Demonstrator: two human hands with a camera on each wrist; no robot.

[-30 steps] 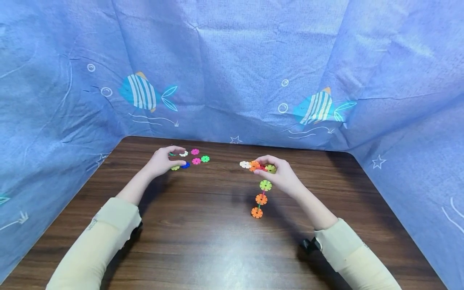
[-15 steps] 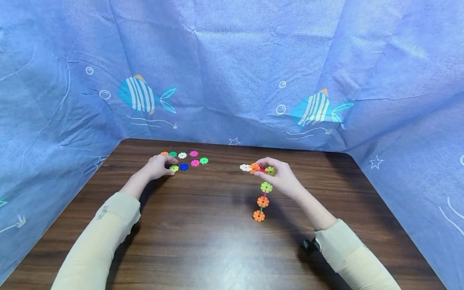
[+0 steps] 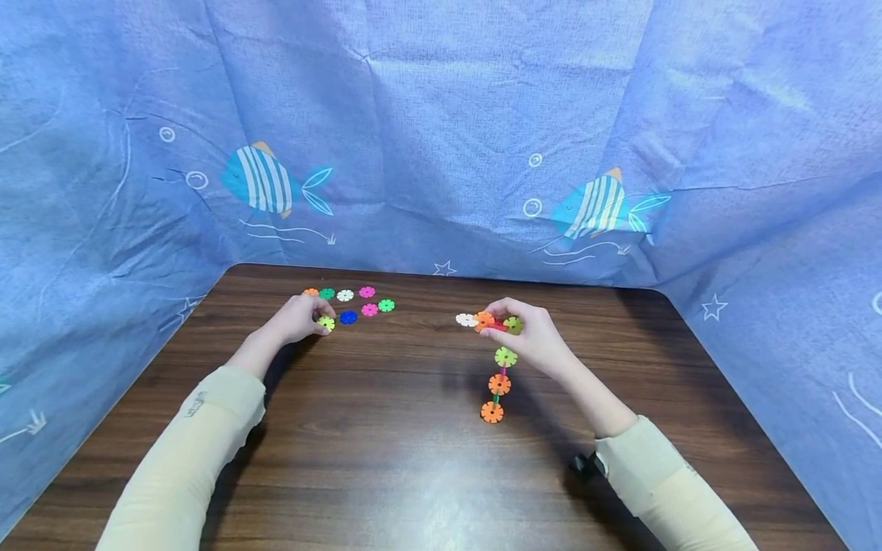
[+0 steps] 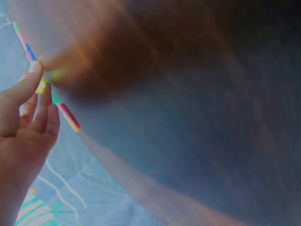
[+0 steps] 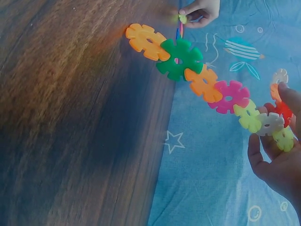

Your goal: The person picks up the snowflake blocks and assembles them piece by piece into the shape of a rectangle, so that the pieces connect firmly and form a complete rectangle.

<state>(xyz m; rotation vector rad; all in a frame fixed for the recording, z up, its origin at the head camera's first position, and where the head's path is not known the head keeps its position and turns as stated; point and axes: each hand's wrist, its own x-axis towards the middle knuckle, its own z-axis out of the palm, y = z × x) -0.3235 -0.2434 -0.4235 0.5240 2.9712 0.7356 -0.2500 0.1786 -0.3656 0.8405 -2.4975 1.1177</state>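
My left hand (image 3: pixel 298 317) is at the far left of the table and pinches a yellow-green snowflake disc (image 3: pixel 328 324) between thumb and fingers. The left wrist view shows the same disc (image 4: pixel 42 86) edge-on in the fingertips. On the right, my right hand (image 3: pixel 534 330) grips the upper part of a chain of slotted snowflake discs. Its lower end hangs down through a green disc (image 5: pixel 179 60) to an orange disc (image 3: pixel 492 412). A white disc (image 3: pixel 465 320) and an orange one (image 3: pixel 485 321) stick out leftward past the fingertips. My palm partly hides the red disc.
Beside my left hand lie several loose discs: a blue one (image 3: pixel 348 317), pinks (image 3: pixel 370 310), greens (image 3: pixel 387 305), a white one (image 3: pixel 345 295) and an orange one (image 3: pixel 311 291). A blue fish-print cloth (image 3: pixel 441 153) walls the brown table (image 3: pixel 386 459) at the back and sides.
My left hand has gone left from beside the blue disc to the yellow-green disc, and its fingers have closed on that disc, shifting it slightly. My right hand holds the chain nearly still.
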